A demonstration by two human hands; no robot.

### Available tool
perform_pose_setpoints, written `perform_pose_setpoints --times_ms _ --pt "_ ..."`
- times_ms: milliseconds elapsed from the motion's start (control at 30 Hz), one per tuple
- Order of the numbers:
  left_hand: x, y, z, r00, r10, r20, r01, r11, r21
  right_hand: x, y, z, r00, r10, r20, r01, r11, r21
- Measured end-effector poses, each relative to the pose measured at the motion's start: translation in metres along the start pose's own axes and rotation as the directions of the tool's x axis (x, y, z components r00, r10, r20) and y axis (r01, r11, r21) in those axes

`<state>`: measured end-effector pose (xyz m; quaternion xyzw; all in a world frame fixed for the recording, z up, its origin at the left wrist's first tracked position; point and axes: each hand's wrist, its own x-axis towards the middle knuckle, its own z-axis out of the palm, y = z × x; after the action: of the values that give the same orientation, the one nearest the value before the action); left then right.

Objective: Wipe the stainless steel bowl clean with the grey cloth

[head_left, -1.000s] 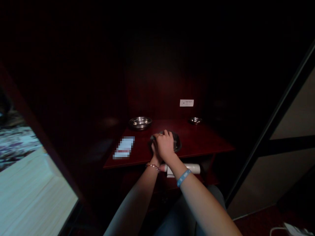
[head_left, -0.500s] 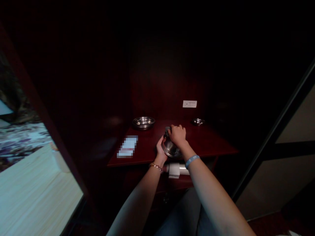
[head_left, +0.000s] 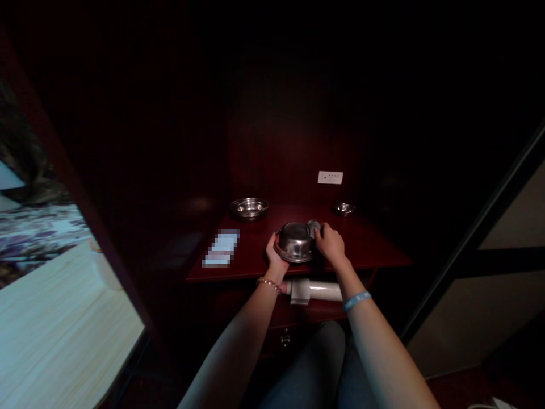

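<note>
hands meet over a dark red wooden table in a dim alcove, seen from above and behind. left hand cups the near left rim of an upturned steel bowl, fingers curled around its edge and out of sight behind it. right hand sits at the bowl's right side, fingers pressed together around a small grey cloth held against the metal. the bowl rests near the table's front edge, at its middle, tilted toward the viewer with its base facing up.

to do this wiping well, it seems wise to keep the left hand firm so the bowl does not slide on the polished wood, and to work the cloth round the curved wall in steady strokes, turning the bowl bit by bit so that no patch is missed.

the bowl is round, shallow and shiny, with a flat base, a rolled rim and soft highlights on its brushed surface.

a second steel bowl stands upright at the back left, a smaller steel dish at the back right, below a white wall socket. a blurred card lies left of the hands. a white roll lies under the table's front edge.
</note>
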<state>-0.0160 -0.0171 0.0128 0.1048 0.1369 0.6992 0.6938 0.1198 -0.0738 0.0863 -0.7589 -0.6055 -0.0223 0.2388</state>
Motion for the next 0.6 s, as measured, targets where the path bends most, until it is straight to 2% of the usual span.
perform_pose_setpoints --times_ms 367,500,600 --pt "0.004 0.002 -0.003 0.999 0.024 -0.031 -0.025 1.000 -0.015 -0.046 -0.009 0.008 0.987 -0.089 -0.135 0.094 0.995 0.029" --pt "0.005 0.002 -0.003 0.999 0.008 -0.049 -0.008 1.000 -0.007 -0.061 -0.020 0.014 0.959 -0.157 -0.235 0.167 0.986 0.024" --pt "0.006 0.003 -0.006 0.996 0.027 -0.085 -0.027 1.000 0.005 -0.070 -0.032 0.018 0.933 -0.239 -0.269 0.255 0.966 0.028"
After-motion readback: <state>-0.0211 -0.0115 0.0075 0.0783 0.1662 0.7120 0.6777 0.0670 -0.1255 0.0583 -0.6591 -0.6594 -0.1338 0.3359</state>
